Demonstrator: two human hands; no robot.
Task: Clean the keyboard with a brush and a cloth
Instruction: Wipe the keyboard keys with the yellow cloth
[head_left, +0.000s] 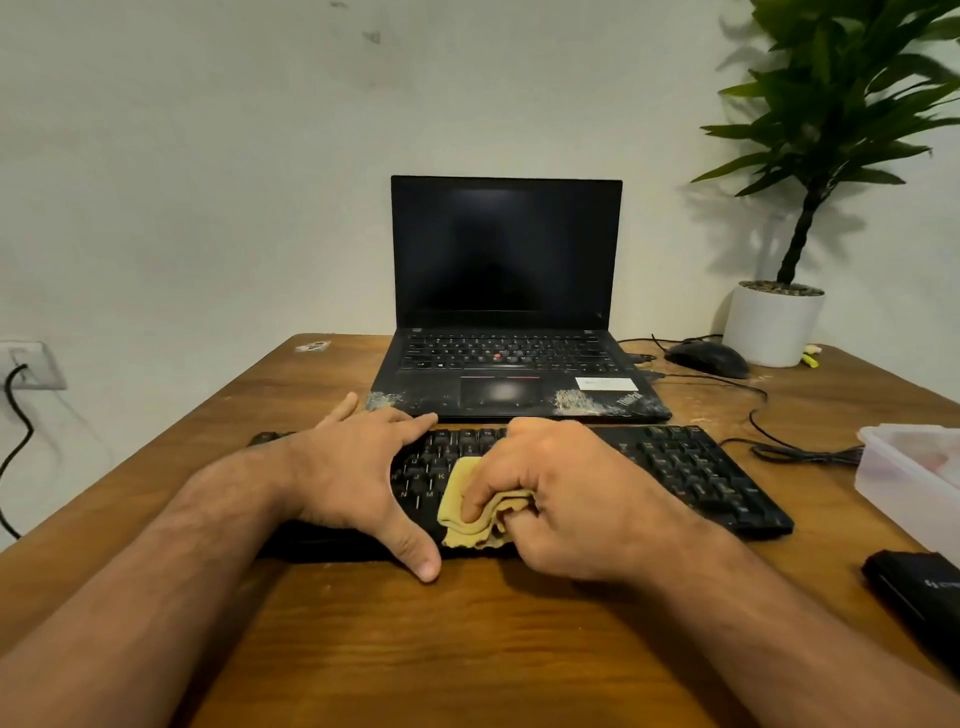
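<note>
Right hand (563, 499) has its fingers curled around a bunched-up yellow cloth (480, 512), pinching it and pressing it down on the middle of the keyboard (691, 473). Left hand (358, 473) is spread flat over the left part of the keyboard, fingers straight and reaching toward the far edge, thumb hanging over the near edge onto the table (467, 649). So that one's just holding the board down, not gripping anything.

The keyboard's black, sitting across the wooden table just in front of an open laptop (506, 291) with a dark screen and pretty scuffed palm rests. Behind and to the right there's a black mouse (709, 358) with its cable trailing, next to a plant (779, 322) in a white pot. Clear plastic box (909, 478) at the right edge, and some black thing (919, 597) near it, can't tell what.
</note>
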